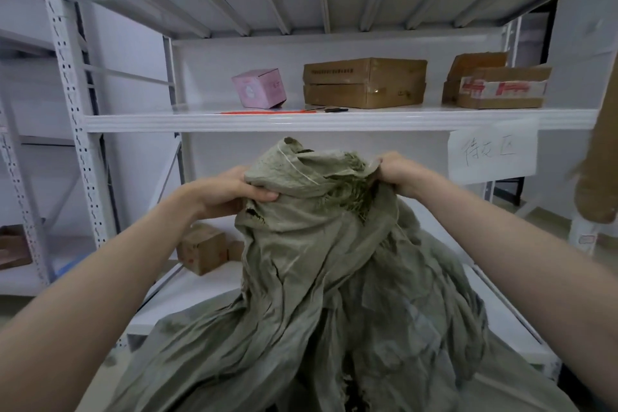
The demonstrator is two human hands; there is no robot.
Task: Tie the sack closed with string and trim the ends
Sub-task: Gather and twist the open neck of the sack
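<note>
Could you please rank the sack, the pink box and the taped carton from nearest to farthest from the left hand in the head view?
1. sack, gripped by the left hand.
2. pink box, left on the shelf.
3. taped carton, far right on it.

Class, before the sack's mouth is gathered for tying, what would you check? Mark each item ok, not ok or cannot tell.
1. Left hand grips the sack mouth: ok.
2. Right hand grips the opposite edge: ok.
3. Mouth bunched shut: not ok, it is spread between both hands.
4. Orange string lying ready on the shelf: ok.
5. Scissors beside the string: ok.
6. Contents settled low enough: cannot tell.
</note>
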